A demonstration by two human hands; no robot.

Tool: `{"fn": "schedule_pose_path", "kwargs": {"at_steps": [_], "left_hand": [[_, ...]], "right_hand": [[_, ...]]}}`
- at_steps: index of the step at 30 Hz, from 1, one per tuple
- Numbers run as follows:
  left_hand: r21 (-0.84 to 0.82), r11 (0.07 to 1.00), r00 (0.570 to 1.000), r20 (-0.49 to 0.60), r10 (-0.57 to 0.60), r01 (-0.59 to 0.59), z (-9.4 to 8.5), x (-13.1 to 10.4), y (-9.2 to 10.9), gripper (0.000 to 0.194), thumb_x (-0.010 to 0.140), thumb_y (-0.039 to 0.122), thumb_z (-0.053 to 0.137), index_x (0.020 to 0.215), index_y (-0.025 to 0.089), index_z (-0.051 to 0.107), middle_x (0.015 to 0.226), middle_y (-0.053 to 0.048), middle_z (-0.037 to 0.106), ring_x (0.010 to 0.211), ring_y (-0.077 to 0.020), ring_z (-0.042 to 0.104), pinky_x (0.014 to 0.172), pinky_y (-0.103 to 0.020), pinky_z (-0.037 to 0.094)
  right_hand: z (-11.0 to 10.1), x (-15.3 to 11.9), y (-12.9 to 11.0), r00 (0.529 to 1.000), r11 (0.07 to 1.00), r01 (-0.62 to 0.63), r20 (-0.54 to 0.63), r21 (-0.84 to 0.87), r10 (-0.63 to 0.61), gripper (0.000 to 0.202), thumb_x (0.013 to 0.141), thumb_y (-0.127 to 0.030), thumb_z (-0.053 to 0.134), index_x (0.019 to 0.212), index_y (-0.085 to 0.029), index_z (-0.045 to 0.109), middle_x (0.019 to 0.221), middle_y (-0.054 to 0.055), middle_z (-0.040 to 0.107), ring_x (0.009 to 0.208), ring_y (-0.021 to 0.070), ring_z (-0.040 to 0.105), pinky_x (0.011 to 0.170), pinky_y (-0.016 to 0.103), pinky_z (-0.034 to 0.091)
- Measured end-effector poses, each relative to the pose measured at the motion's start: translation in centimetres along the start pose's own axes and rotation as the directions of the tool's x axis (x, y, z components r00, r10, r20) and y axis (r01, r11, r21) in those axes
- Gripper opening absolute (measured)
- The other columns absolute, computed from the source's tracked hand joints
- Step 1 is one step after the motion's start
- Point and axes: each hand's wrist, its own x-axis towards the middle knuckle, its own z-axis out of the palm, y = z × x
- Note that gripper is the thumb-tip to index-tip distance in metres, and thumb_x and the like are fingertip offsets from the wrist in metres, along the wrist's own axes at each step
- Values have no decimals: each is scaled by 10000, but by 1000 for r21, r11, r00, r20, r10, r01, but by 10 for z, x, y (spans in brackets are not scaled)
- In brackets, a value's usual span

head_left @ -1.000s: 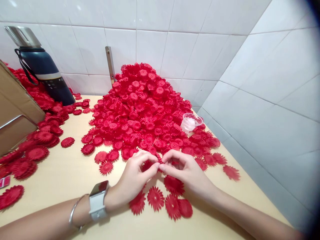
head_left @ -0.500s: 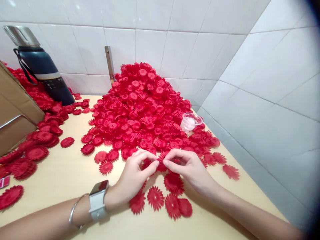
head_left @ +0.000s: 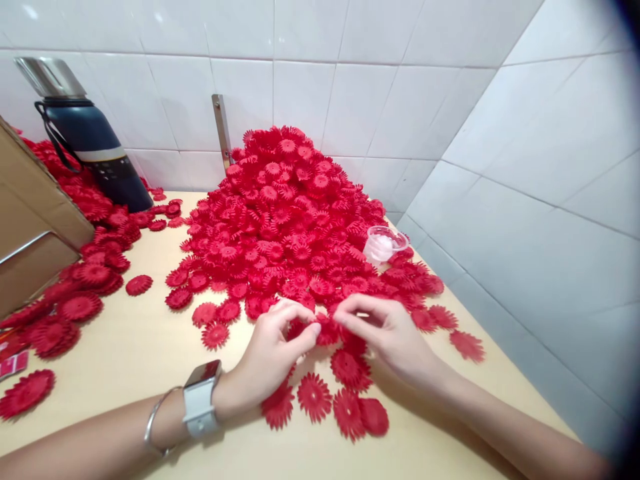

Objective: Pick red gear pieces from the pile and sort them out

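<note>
In the head view, a red flower-shaped piece with fringed petals (head_left: 327, 331) is held up between my two hands, just in front of a heap of like pieces. My left hand (head_left: 280, 343), with a watch and a bangle on its wrist, pinches the flower's left edge between thumb and forefinger. Thumb and forefinger of my right hand (head_left: 387, 333) are pressed together at the flower's upper right edge; whether something small sits between them is hidden. Below the hands, several red flowers (head_left: 315, 397) lie loose on the table.
A large heap of red flowers (head_left: 280, 213) rises against the tiled wall. On its right side rests a clear plastic cup (head_left: 385, 245) with something whitish inside. At left are a dark blue bottle (head_left: 100, 150), a cardboard box (head_left: 35, 213) and more red flowers (head_left: 80, 307).
My right fingertips have shifted slightly right and up along the flower, whose face now tilts more. My left hand keeps its pinch. The whole view has shifted a little.
</note>
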Motion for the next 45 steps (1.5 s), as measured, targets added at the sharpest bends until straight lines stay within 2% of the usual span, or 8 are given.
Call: {"fn": "schedule_pose_path", "kwargs": {"at_steps": [3, 6, 13, 18, 24, 33, 42, 45], "left_hand": [[-14, 1000, 1000, -19, -19, 19, -1, 0, 0, 136, 830, 259, 494, 764, 175, 578, 812, -11, 591, 799, -153, 537, 751, -271, 398], [-16, 1000, 999, -25, -20, 20, 0, 1, -1, 147, 823, 274, 510, 759, 174, 595, 825, -14, 604, 821, -158, 542, 774, -275, 396], [-3, 1000, 999, -37, -5, 5, 2, 1, -2, 113, 794, 267, 559, 778, 175, 623, 821, -18, 612, 807, -157, 553, 765, -281, 408], [5, 1000, 999, -24, 27, -27, 2, 0, -3, 103, 793, 258, 566, 789, 178, 630, 839, -23, 606, 824, -156, 550, 787, -289, 406], [-4, 1000, 1000, 2, 28, -28, 3, 1, -2, 117, 809, 267, 544, 793, 190, 631, 841, -16, 612, 837, -155, 551, 797, -287, 404], [-38, 999, 1000, -10, 3, -3, 2, 2, -2, 119, 803, 287, 549, 776, 191, 615, 801, -2, 612, 797, -150, 555, 744, -264, 414], [-27, 999, 1000, -11, 17, -17, 2, 1, -2, 132, 805, 291, 539, 790, 184, 614, 831, -24, 623, 816, -167, 555, 772, -287, 419], [-14, 1000, 1000, -19, 6, -6, 1, 1, -1, 142, 820, 279, 510, 770, 179, 597, 809, -19, 605, 791, -159, 550, 745, -273, 423]], "right_hand": [[-13, 7, -1, 968, 995, 50, -242, -92, -71, 219, 724, -368, 616, 649, -166, 579, 640, 4, 563, 551, 115, 498, 486, 228, 389], [-19, 9, 3, 947, 993, 49, -311, -109, -81, 223, 717, -381, 624, 681, -177, 541, 651, -11, 526, 518, 98, 457, 448, 218, 358], [6, -6, 5, 995, 964, 102, 28, -244, -98, 197, 782, -345, 561, 681, -176, 560, 656, 1, 560, 587, 125, 498, 528, 244, 388], [9, -8, 5, 991, 975, 89, 117, -201, -66, 139, 806, -267, 513, 741, -173, 591, 715, 14, 590, 672, 143, 529, 609, 261, 411], [8, -8, 7, 992, 999, 1, 126, -34, 4, 111, 795, -241, 527, 736, -169, 587, 712, 6, 578, 675, 130, 511, 603, 246, 406], [11, -8, 6, 993, 999, -24, 119, -23, 26, 159, 735, -320, 617, 741, -169, 569, 676, -14, 547, 607, 107, 487, 540, 225, 386], [12, -10, 4, 998, 999, -32, 58, 1, 32, 139, 774, -284, 558, 705, -163, 554, 655, -7, 539, 574, 103, 477, 489, 212, 369], [7, -6, 1, 999, 1000, -18, -40, -3, 18, 150, 767, -291, 553, 685, -166, 541, 604, -16, 511, 530, 101, 458, 454, 210, 362]]}}
